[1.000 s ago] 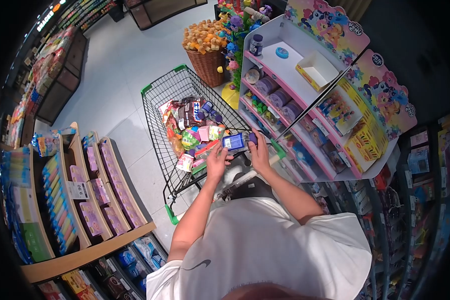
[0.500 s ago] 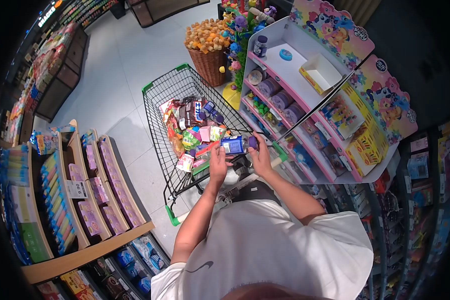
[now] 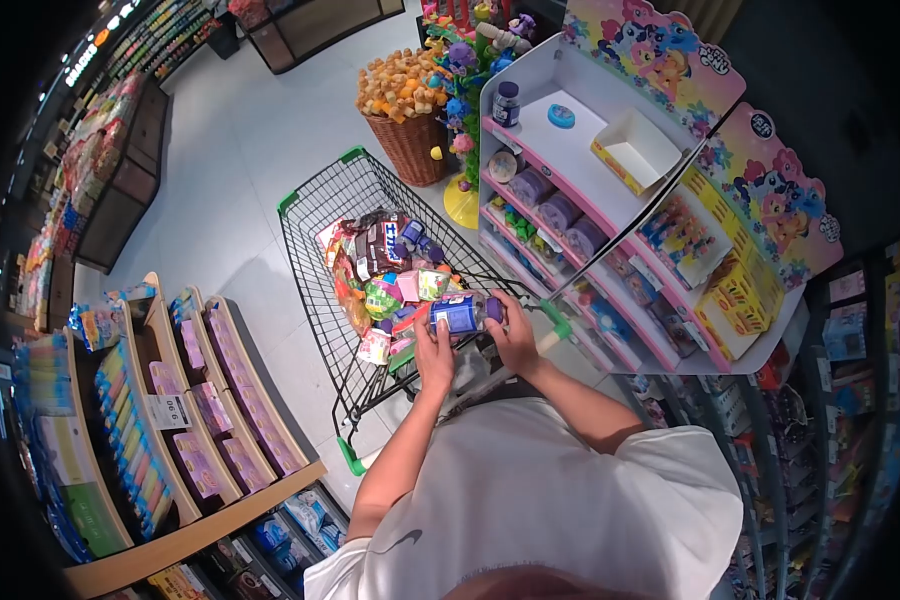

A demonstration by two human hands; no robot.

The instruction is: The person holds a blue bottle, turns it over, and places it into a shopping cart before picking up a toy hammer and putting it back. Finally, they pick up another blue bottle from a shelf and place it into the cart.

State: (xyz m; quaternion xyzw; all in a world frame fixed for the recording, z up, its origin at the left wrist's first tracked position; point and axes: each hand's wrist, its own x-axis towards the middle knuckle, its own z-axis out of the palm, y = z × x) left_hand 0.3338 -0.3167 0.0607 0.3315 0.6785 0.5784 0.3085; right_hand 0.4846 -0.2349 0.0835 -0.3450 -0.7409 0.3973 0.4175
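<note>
Both hands hold a clear bottle (image 3: 455, 315) with a blue label and a purple cap, lying on its side above the near end of a shopping cart (image 3: 351, 154). My left hand (image 3: 433, 352) grips its label end. My right hand (image 3: 513, 340) is closed around the purple cap end. Below and beyond them, the cart carries a brown candy bag (image 3: 378, 240), a green-and-pink round pack (image 3: 382, 298), two small purple-capped bottles (image 3: 422, 240) and several other colourful packs. Some of the cart's contents are hidden behind the held bottle.
To the right stands a pink-edged display shelf (image 3: 570, 190) with jars, a blue round tin (image 3: 561, 116) and yellow boxes (image 3: 745, 300). A wicker basket (image 3: 410, 150) of plush items is beyond the cart. A wooden shelf (image 3: 190, 530) with packaged goods is at left.
The camera view has shifted slightly, and the held bottle is tilted a little differently, with its label turned. Both hands keep their hold on it.
</note>
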